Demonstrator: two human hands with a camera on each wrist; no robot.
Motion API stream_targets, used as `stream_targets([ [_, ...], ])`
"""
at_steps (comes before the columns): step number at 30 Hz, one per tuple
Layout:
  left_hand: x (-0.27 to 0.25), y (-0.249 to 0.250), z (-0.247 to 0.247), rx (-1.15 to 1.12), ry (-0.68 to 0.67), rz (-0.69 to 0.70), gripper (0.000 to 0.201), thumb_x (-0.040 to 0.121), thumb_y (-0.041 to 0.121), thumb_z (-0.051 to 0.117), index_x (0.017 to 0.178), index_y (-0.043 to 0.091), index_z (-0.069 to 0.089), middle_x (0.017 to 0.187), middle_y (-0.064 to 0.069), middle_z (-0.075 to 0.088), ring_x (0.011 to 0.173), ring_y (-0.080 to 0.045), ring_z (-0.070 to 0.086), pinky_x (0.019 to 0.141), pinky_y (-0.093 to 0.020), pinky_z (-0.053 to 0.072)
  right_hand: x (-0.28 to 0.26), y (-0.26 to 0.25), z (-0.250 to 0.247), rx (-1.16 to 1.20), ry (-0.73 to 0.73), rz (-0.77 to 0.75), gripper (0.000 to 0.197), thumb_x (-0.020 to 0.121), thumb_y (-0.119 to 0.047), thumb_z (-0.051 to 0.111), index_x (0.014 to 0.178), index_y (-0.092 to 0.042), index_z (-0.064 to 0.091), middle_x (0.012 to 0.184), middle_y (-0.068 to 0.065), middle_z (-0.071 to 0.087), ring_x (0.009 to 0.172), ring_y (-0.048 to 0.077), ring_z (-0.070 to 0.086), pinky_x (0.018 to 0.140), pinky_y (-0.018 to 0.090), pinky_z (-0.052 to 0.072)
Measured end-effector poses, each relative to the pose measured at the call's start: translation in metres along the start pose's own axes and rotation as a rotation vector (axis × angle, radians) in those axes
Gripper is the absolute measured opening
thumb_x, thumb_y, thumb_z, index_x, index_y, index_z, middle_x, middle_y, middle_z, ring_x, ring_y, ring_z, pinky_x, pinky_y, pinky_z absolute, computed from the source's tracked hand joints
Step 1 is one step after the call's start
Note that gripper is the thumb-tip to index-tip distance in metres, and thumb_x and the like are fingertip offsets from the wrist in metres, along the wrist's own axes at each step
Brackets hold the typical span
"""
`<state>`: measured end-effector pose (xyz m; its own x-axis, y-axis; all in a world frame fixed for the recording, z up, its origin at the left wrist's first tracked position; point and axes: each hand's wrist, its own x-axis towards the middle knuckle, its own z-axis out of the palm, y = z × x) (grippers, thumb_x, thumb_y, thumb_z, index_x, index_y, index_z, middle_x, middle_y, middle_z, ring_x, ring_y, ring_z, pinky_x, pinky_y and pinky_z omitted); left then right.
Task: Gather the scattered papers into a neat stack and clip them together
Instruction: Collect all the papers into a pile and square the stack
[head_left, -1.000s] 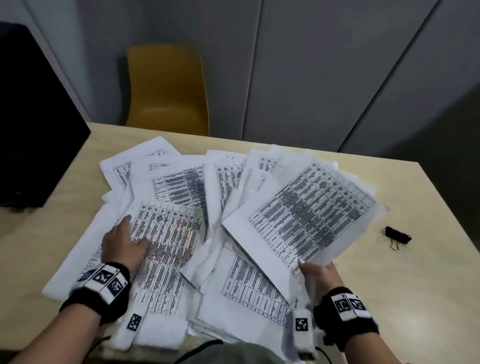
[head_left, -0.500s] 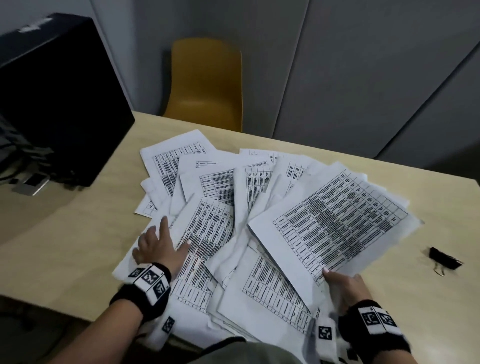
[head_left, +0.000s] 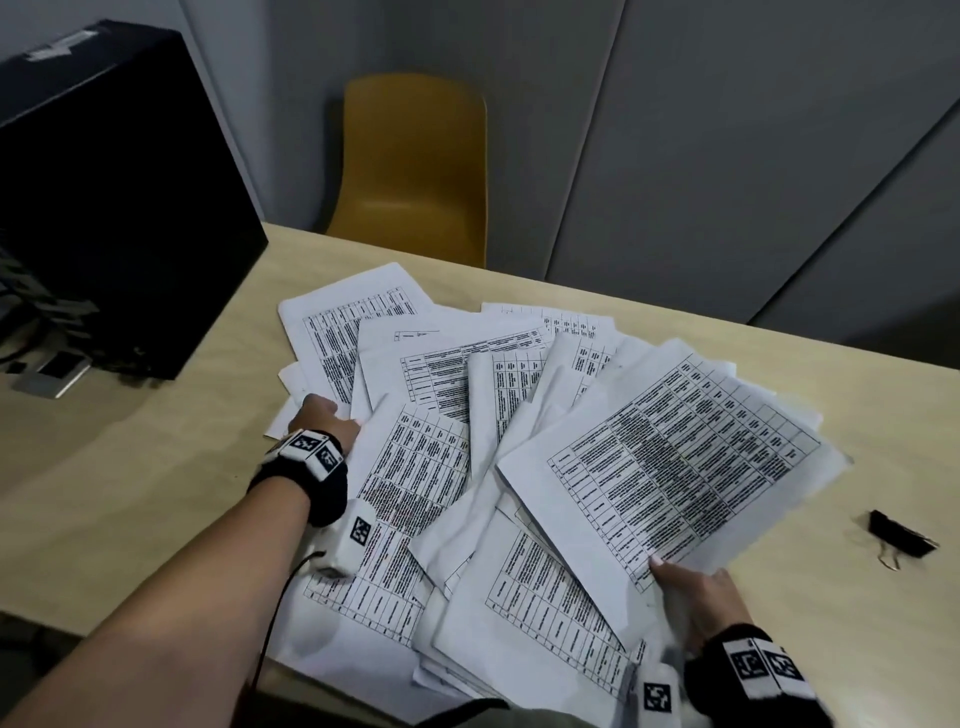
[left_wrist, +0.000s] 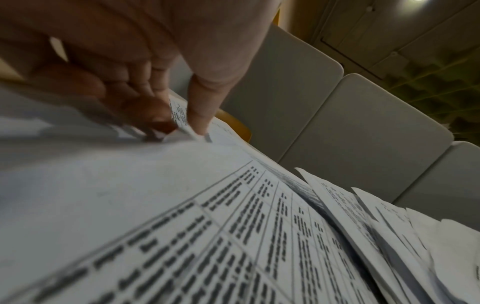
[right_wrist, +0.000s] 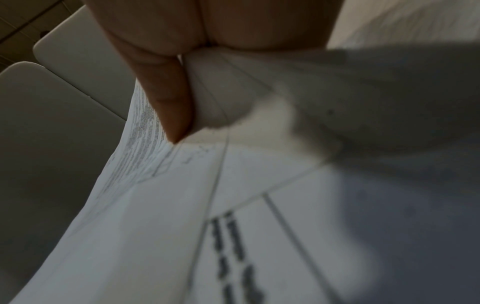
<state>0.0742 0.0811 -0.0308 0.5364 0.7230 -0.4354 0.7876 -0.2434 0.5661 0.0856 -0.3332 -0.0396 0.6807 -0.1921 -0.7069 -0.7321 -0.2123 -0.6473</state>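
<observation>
Several printed sheets of paper (head_left: 431, 467) lie fanned and overlapping on the beige table (head_left: 130, 493). My left hand (head_left: 332, 415) reaches into the far-left part of the pile. In the left wrist view its thumb and fingers (left_wrist: 197, 115) pinch the edge of one sheet (left_wrist: 179, 115). My right hand (head_left: 685, 582) grips the near corner of a raised bundle of sheets (head_left: 675, 457), thumb on top; the right wrist view shows the thumb (right_wrist: 171, 102) pressed onto that paper (right_wrist: 155, 226). A black binder clip (head_left: 901, 535) lies on the table right of the pile, untouched.
A large black box (head_left: 104, 182) stands on the table's far left with a small silver device (head_left: 49, 371) beside it. A yellow chair (head_left: 415, 166) stands behind the table against grey wall panels (head_left: 727, 156). The table's near edge runs under my forearms.
My left hand has left the near-left sheet it lay flat on, moved farther out, and now pinches a sheet's edge. The right hand still holds its bundle.
</observation>
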Motion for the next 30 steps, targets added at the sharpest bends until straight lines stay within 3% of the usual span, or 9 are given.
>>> stream_targets([
  [4, 0.0, -0.015, -0.002, -0.113, -0.045, 0.041, 0.014, 0.078, 0.004, 0.061, 0.088, 0.011, 0.068, 0.102, -0.013, 0.068, 0.095, -0.029, 0.061, 0.093, -0.034, 0.047, 0.002, 0.002, -0.003, 0.014, 0.013, 0.039, 0.039, 0.077, -0.022, 0.073, 0.075, -0.023, 0.034, 0.026, -0.007, 0.035, 0.012, 0.005, 0.027, 0.031, 0.014, 0.035],
  [9, -0.008, -0.066, -0.016, -0.189, -0.159, -0.007, 0.017, 0.074, -0.012, 0.059, 0.067, 0.003, 0.064, 0.071, -0.023, 0.066, 0.069, -0.028, 0.058, 0.074, -0.044, 0.052, 0.005, 0.005, -0.006, 0.087, -0.03, 0.079, 0.061, 0.072, -0.023, 0.077, 0.065, -0.029, 0.017, 0.017, -0.006, 0.025, 0.012, 0.004, 0.022, 0.035, 0.017, 0.039],
  [13, -0.02, -0.087, -0.025, 0.103, -0.373, 0.019, 0.021, 0.075, -0.01, 0.06, 0.059, 0.004, 0.061, 0.046, -0.009, 0.057, 0.048, -0.02, 0.05, 0.056, -0.025, 0.039, 0.009, 0.008, -0.005, 0.107, -0.035, 0.087, 0.063, 0.07, -0.024, 0.079, 0.066, -0.03, 0.016, 0.017, -0.007, 0.025, 0.012, 0.005, 0.022, 0.038, 0.021, 0.041],
  [15, -0.027, -0.079, -0.036, 0.256, -0.357, 0.057, 0.023, 0.073, 0.001, 0.066, 0.054, 0.012, 0.062, 0.053, -0.005, 0.061, 0.055, -0.02, 0.054, 0.061, -0.024, 0.043, 0.009, 0.007, -0.006, 0.108, -0.052, 0.077, 0.06, 0.068, -0.024, 0.08, 0.067, -0.029, 0.02, 0.019, -0.008, 0.028, 0.014, 0.006, 0.026, 0.039, 0.022, 0.042],
  [18, -0.027, -0.052, -0.053, 0.335, -0.025, 0.11, 0.004, 0.075, 0.014, 0.064, 0.073, 0.017, 0.062, 0.075, -0.003, 0.064, 0.074, -0.025, 0.06, 0.07, -0.027, 0.045, 0.011, 0.007, -0.004, 0.128, -0.008, 0.073, 0.048, 0.067, -0.021, 0.08, 0.093, -0.018, 0.04, 0.051, 0.003, 0.049, 0.041, 0.015, 0.049, 0.049, 0.027, 0.045],
  [20, -0.022, -0.029, -0.053, 0.161, 0.117, 0.197, 0.01, 0.078, 0.012, 0.062, 0.086, 0.015, 0.06, 0.085, -0.007, 0.064, 0.081, -0.026, 0.058, 0.073, -0.027, 0.043, 0.012, 0.009, -0.004, 0.124, 0.008, 0.083, 0.046, 0.072, -0.023, 0.078, 0.082, -0.023, 0.033, 0.037, -0.004, 0.04, 0.028, 0.012, 0.039, 0.044, 0.026, 0.045],
  [23, -0.002, -0.001, -0.034, 0.158, 0.032, 0.332, 0.026, 0.081, 0.011, 0.062, 0.108, 0.013, 0.059, 0.111, -0.014, 0.065, 0.101, -0.03, 0.059, 0.089, -0.033, 0.045, 0.016, 0.01, -0.004, 0.095, 0.03, 0.08, 0.057, 0.074, -0.022, 0.077, 0.068, -0.027, 0.02, 0.017, -0.006, 0.023, 0.013, 0.003, 0.022, 0.035, 0.017, 0.038],
  [28, 0.03, 0.04, -0.005, 0.42, -0.071, 0.394, 0.052, 0.084, 0.018, 0.059, 0.133, 0.01, 0.043, 0.137, -0.018, 0.047, 0.124, -0.036, 0.045, 0.103, -0.039, 0.037, 0.021, 0.011, -0.006, 0.053, 0.043, 0.047, 0.044, 0.077, -0.019, 0.074, 0.087, -0.017, 0.031, 0.04, -0.007, 0.041, 0.03, 0.008, 0.036, 0.035, 0.011, 0.033],
  [30, 0.04, 0.05, 0.001, 0.499, -0.09, 0.442, 0.05, 0.086, 0.024, 0.056, 0.131, 0.008, 0.04, 0.138, -0.019, 0.044, 0.126, -0.037, 0.041, 0.105, -0.043, 0.035, 0.027, 0.015, -0.007, 0.05, 0.017, 0.06, 0.047, 0.072, -0.019, 0.077, 0.093, -0.017, 0.035, 0.032, -0.009, 0.037, 0.024, 0.005, 0.033, 0.033, 0.01, 0.032],
])
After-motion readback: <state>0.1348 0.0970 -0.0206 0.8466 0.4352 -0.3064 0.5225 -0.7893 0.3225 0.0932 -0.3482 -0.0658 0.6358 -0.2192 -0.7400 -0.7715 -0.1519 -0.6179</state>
